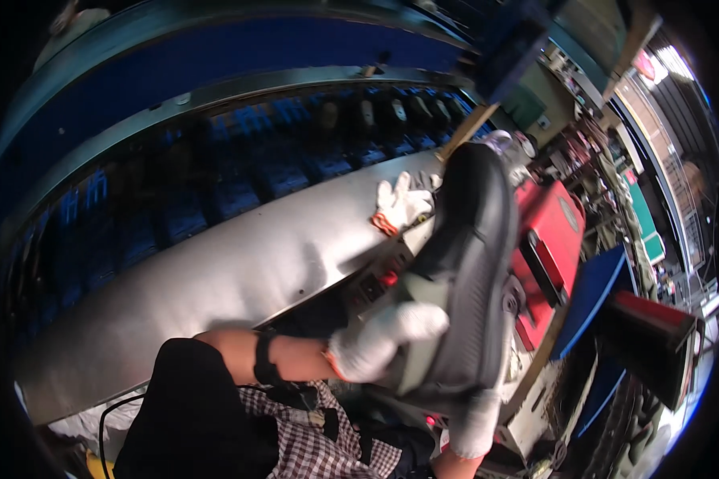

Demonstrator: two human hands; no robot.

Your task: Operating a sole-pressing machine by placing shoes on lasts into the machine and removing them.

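Observation:
A large black shoe [475, 231] with a grey-green panel is held up close in front of me, toe pointing away. My left hand [387, 339], in a white knit glove, is closed on its left side, thumb over the grey-green part. The white-gloved right hand [473, 423] grips the heel end from below; its fingers are partly hidden by the shoe. Behind the shoe, a spare white work glove [403, 201] with an orange cuff lies on the bare metal ledge [240, 255], touched by neither hand.
Beyond the ledge runs a dark blue-lit machine opening [216, 152] with several shoe-like shapes in a row. At right stand a red machine housing [553, 239] and blue panels [591, 295]. Under the ledge, a control box bears a red button [388, 278].

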